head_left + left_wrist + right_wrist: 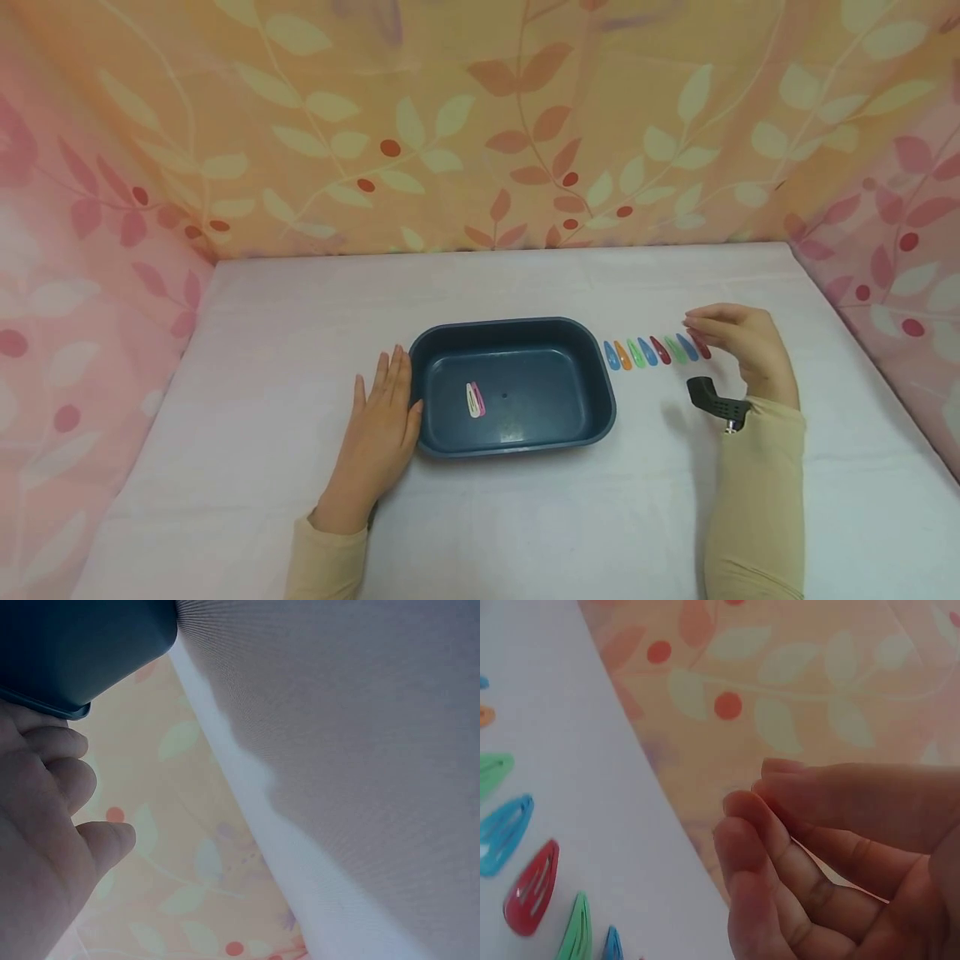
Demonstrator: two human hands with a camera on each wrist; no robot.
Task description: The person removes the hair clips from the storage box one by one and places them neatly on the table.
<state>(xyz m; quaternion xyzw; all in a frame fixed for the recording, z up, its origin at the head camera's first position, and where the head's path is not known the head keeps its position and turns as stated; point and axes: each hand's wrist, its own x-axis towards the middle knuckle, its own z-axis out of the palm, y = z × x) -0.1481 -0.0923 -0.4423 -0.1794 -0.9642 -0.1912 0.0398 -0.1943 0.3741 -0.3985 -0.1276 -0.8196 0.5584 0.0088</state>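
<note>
A dark blue tray [517, 448] stands on the white table. Inside it, left of centre, a white hair clip [472, 402] and a pink hair clip [481, 398] lie side by side. My left hand [380, 433] rests along the tray's left wall, fingers stretched out at the rim. To the tray's right runs a row of snap hair clips, among them an orange clip [622, 356] and a red clip [531, 889]. Over the row's right end hovers my right hand [742, 342], its loosely bent fingertips close to the thumb and nothing visible between them. Below it lies the end red clip [701, 345].
A black wrist-camera mount [716, 402] juts from the right sleeve [757, 492]. Behind the table hangs a leaf-patterned cloth [450, 125], with pink cloth [67, 292] at the sides.
</note>
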